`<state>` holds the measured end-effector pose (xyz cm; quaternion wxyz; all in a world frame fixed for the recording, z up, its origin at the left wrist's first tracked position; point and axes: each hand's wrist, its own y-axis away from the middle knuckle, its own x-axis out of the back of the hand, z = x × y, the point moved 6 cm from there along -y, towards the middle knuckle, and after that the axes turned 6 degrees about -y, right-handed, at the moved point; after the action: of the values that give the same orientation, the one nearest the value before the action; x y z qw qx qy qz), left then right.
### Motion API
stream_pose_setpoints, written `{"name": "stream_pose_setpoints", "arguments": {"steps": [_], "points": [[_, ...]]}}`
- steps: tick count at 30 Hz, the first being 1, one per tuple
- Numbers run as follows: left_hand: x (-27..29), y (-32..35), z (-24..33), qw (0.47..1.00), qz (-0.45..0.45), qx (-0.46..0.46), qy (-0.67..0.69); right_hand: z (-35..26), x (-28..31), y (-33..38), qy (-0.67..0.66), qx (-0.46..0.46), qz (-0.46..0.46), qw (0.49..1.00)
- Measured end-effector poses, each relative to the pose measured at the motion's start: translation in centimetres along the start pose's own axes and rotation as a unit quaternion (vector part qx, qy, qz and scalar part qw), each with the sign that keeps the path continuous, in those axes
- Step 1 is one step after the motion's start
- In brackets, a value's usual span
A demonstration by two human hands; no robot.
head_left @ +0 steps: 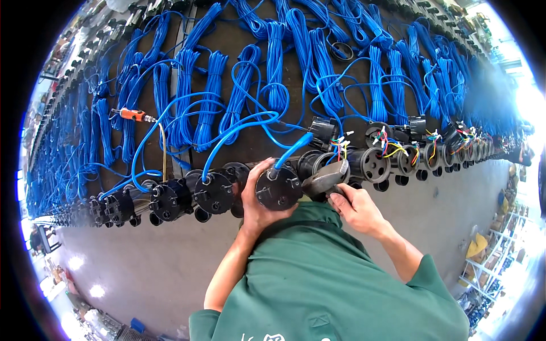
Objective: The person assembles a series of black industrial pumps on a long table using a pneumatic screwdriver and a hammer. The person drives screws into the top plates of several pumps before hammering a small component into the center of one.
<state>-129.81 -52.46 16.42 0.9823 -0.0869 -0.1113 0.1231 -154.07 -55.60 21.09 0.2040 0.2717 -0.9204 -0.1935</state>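
My left hand (257, 196) is wrapped round the side of a black round cap (278, 190) on the end of a pump-like cylinder, its thumb side near the top rim. A thick blue cable (294, 149) comes out of this cap's upper part. My right hand (358, 209) grips a dark mallet (325, 181), whose broad head is beside the cap's right edge. Whether the head touches the cap I cannot tell. To the left, another capped cylinder (214, 193) stands close by my left hand, with its own blue cable.
Many bundled blue cables (275, 65) cover the dark table (227, 31). An orange-handled tool (133, 115) lies among them at left. Along the right edge, uncapped cylinders (375, 165) show coloured wires (392, 149). Shelving (495, 256) stands beyond the grey floor at right.
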Motion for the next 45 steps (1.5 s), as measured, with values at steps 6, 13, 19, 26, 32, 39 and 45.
{"name": "stream_pose_setpoints", "arguments": {"steps": [6,13,19,26,32,39,45], "points": [[-0.1,-0.3,0.0,0.999,-0.021,0.031,0.021,-0.8,0.1,0.8,0.002,-0.003,0.025,1.000],[-0.6,-0.2,-0.7,0.999,-0.028,-0.014,0.018,-7.9,2.1,3.5,-0.014,0.046,0.035,0.998],[-0.5,-0.1,-0.7,0.999,-0.025,-0.016,0.013,-7.3,1.5,1.8,0.088,0.020,0.018,0.996],[0.1,-0.9,0.8,1.000,0.007,-0.029,-0.010,-10.7,-1.1,2.0,0.257,0.219,0.046,0.940],[0.9,-0.1,0.2,0.998,0.010,-0.045,-0.048,-14.7,-1.0,2.7,0.219,0.134,-0.006,0.966],[0.5,-0.2,-0.5,0.997,0.030,-0.072,-0.015,-9.5,-6.6,-0.7,0.354,0.107,-0.006,0.929],[2.0,0.1,0.5,0.996,0.056,-0.063,-0.034,-17.2,-3.6,3.7,0.214,0.198,0.008,0.956]]}}
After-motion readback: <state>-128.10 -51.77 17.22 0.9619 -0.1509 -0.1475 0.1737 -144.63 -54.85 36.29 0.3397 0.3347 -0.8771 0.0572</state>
